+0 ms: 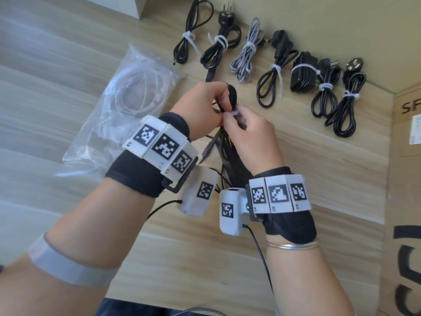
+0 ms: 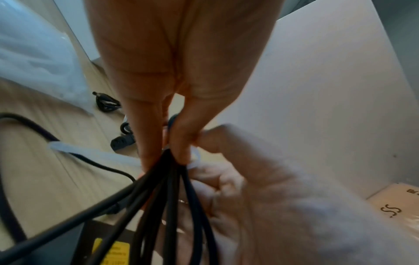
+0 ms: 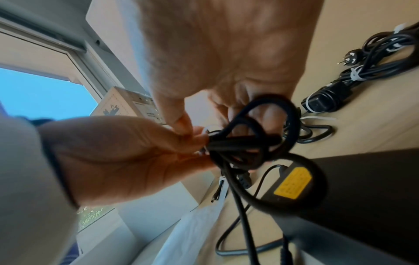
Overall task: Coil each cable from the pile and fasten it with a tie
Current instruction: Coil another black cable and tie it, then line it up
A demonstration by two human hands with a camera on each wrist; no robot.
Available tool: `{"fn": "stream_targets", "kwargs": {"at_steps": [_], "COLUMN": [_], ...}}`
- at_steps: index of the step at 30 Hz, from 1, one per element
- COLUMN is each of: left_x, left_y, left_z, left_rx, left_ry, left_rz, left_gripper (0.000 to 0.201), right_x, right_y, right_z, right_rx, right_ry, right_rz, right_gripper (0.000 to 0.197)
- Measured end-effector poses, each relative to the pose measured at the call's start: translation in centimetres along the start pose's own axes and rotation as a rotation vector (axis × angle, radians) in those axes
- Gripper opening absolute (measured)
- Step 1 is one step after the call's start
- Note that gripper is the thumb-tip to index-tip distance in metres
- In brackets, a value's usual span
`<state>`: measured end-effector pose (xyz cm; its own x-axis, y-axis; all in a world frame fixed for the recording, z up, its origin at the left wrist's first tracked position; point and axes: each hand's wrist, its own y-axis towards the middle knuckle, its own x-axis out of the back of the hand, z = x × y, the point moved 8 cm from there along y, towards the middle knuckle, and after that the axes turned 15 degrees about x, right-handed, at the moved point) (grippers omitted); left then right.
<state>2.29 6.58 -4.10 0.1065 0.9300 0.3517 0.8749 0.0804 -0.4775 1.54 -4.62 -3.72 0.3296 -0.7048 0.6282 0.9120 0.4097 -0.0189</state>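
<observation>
Above the wooden table my two hands hold a black cable (image 1: 232,96) folded into a bundle. My left hand (image 1: 217,103) pinches the bundle (image 2: 169,172) just below its top loop. A white zip tie (image 1: 232,114) wraps the bundle, and my right hand (image 1: 230,120) pinches that tie, which shows as a white band (image 2: 195,162) by the fingers. In the right wrist view the cable's loops (image 3: 260,141) sit between both hands. The cable runs down to a black power adapter (image 3: 362,188) with a yellow label (image 3: 293,184) lying under my hands.
Several tied cable bundles (image 1: 271,74) lie in a row along the table's far edge. A clear plastic bag of white ties (image 1: 127,99) lies to the left. A cardboard box (image 1: 407,179) stands at the right. Thin sensor wires hang from my wrist cameras.
</observation>
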Motion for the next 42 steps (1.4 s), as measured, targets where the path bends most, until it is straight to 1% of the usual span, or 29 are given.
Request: {"fn": "stream_targets", "kwargs": {"at_steps": [2,4,7,9,11,12,13,14,16,17,19,21,24,27,30,33,36,39,42], "left_x": [-0.6,-1.2,-1.6,-1.2,-0.5,-0.5,-0.8,-1.4,-2.8,-3.2,-3.5,-3.6,-4.1,-4.8,-4.9,-4.5,-4.1,-3.9,-4.0], "left_y": [0.1,0.0,-0.2,0.3,0.8,1.1,1.3,1.5,1.6,1.6,1.6,1.5,1.3,1.2,1.3,1.5,1.7,1.6,1.4], "left_z": [-0.1,-0.4,-1.0,-0.8,-0.5,-0.3,0.0,0.4,0.8,0.8,0.5,0.3,-0.3,-0.4,-0.4,-0.3,-0.1,-0.2,-0.6], "left_rx": [0.014,0.017,0.037,0.084,0.102,0.113,0.139,0.173,0.215,0.220,0.207,0.182,0.137,0.139,0.155,0.177,0.208,0.184,0.141], "left_ry": [0.036,0.013,-0.053,-0.052,0.106,0.185,0.223,0.211,0.100,0.032,-0.110,-0.219,-0.282,-0.352,-0.391,-0.398,-0.367,-0.264,-0.202], "left_rz": [0.026,0.085,0.142,0.108,0.000,-0.018,0.004,0.055,0.171,0.208,0.248,0.290,0.360,0.402,0.387,0.336,0.220,0.090,0.033], "left_gripper": [0.035,0.039,0.041,0.040,0.035,0.030,0.026,0.025,0.025,0.026,0.026,0.022,0.018,0.016,0.012,0.011,0.012,0.014,0.016], "right_x": [0.0,0.2,0.8,1.5,2.3,2.5,2.7,2.9,3.0,3.0,3.1,3.2,3.5,3.5,3.5,3.6,3.4,3.2,3.2], "right_y": [0.0,0.1,0.1,-0.1,-0.2,-0.3,-0.3,-0.3,-0.4,-0.4,-0.6,-0.7,-0.7,-0.8,-0.8,-1.0,-1.1,-1.2,-1.3], "right_z": [-0.6,-1.3,-1.8,-2.1,-2.7,-3.1,-3.4,-3.6,-3.8,-3.9,-4.1,-4.4,-4.6,-4.3,-4.4,-4.6,-4.6,-4.7,-4.8], "right_rx": [-0.030,-0.047,-0.047,-0.054,-0.085,-0.102,-0.117,-0.131,-0.150,-0.156,-0.168,-0.185,-0.179,-0.165,-0.167,-0.162,-0.151,-0.147,-0.148], "right_ry": [0.002,-0.016,-0.072,-0.109,-0.117,-0.099,-0.074,-0.048,-0.017,-0.008,0.011,0.028,0.023,0.039,0.058,0.059,0.066,0.065,0.071], "right_rz": [0.029,0.037,0.006,-0.036,-0.059,-0.064,-0.067,-0.072,-0.076,-0.075,-0.082,-0.089,-0.093,-0.092,-0.081,-0.078,-0.062,-0.050,-0.041], "right_gripper": [0.018,0.019,0.021,0.025,0.025,0.026,0.026,0.026,0.026,0.025,0.024,0.022,0.022,0.024,0.021,0.020,0.018,0.019,0.022]}}
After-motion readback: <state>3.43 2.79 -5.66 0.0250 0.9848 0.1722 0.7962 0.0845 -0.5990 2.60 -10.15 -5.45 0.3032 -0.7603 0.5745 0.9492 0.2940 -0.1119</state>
